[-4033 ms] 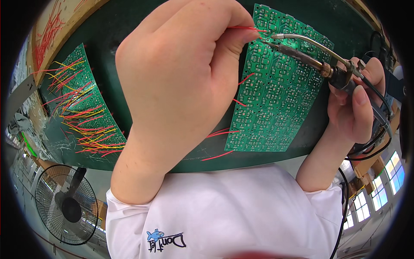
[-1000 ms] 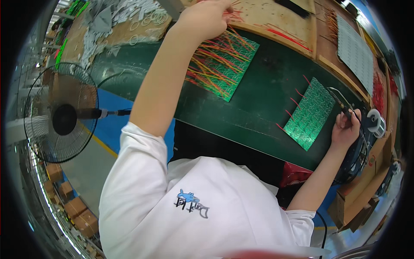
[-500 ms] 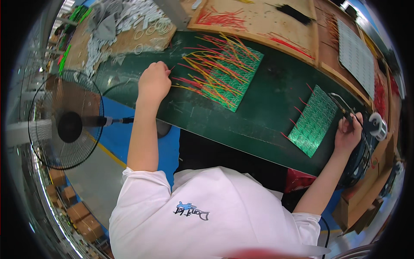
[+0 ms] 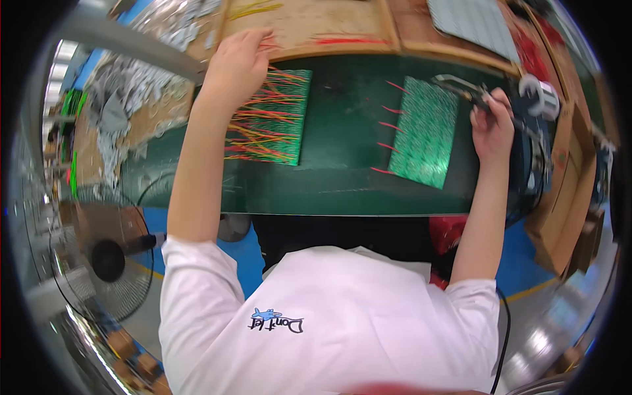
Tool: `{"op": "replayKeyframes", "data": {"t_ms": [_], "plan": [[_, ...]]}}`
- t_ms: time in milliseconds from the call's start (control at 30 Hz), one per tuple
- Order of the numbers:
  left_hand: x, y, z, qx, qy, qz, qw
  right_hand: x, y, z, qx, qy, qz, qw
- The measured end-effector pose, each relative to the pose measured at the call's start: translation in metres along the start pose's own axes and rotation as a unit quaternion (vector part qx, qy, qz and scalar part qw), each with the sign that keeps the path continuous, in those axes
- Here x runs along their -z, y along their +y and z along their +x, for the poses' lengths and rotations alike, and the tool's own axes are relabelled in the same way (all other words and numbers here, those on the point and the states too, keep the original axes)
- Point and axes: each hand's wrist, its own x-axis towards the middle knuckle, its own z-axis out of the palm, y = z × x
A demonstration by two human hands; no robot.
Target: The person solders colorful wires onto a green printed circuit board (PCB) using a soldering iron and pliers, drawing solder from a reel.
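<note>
My left hand (image 4: 242, 66) is over the near left part of a wooden tray, its fingers bent together beside red wires (image 4: 269, 43). Whether a wire is between the fingertips cannot be made out. Below that forearm and to its right lies a green circuit board (image 4: 301, 118) with many red and yellow wires (image 4: 263, 117) sticking out to the left. My right hand (image 4: 492, 128) is closed round a soldering iron (image 4: 475, 97), whose bent metal front reaches over the top right corner of a second green circuit board (image 4: 424, 135). Several short red wires (image 4: 388, 126) stick out from that board's left edge.
The wooden tray (image 4: 394, 29) runs along the back, with yellow wires (image 4: 255, 9) and more red wires (image 4: 349, 41) in it. A white solder reel (image 4: 541, 99) and a cardboard box (image 4: 569, 191) are at right. A fan (image 4: 108, 260) stands left of the dark green table (image 4: 342, 191).
My left hand has moved from beside the wired board up to the tray's red wires. The view has turned and shifted. My right hand still holds the soldering iron by the second board.
</note>
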Motion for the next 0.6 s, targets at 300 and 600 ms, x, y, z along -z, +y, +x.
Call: {"op": "replayKeyframes", "data": {"t_ms": [300, 600], "plan": [[-0.009, 0.062, -0.139, 0.035, -0.054, 0.029, 0.998, 0.004, -0.003, 0.002, -0.002, 0.009, 0.031, 0.999], [0.058, -0.024, -0.200, 0.140, -0.061, 0.120, 0.981, -0.008, -0.005, 0.005, -0.040, -0.014, 0.075, 0.996]]}}
